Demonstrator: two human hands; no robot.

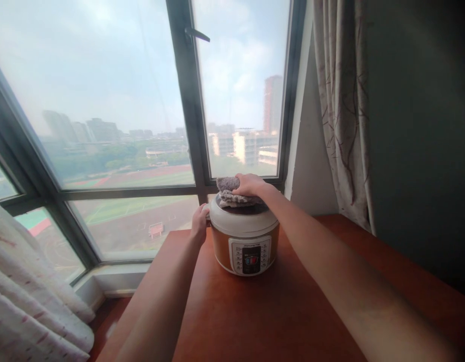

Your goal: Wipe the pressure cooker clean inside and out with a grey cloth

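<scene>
An orange and white electric pressure cooker (221,246) stands upright on the wooden table, its control panel (251,259) facing me. My left hand (200,221) is closed on the side of the cooker near the rim, apparently at its side handle. On top of the lid (240,226) lies a bunched grey cloth (229,184), patterned in places. My right hand (251,185) is closed on this cloth and presses it against the lid. The right fingertips are partly hidden in the folds, and the far side of the cooker is out of sight.
The reddish-brown table (224,322) runs from under my arms to the window. Behind the cooker stands a dark window frame (187,100) with a handle (197,34). Patterned curtains hang at the left (28,296) and the right (343,110).
</scene>
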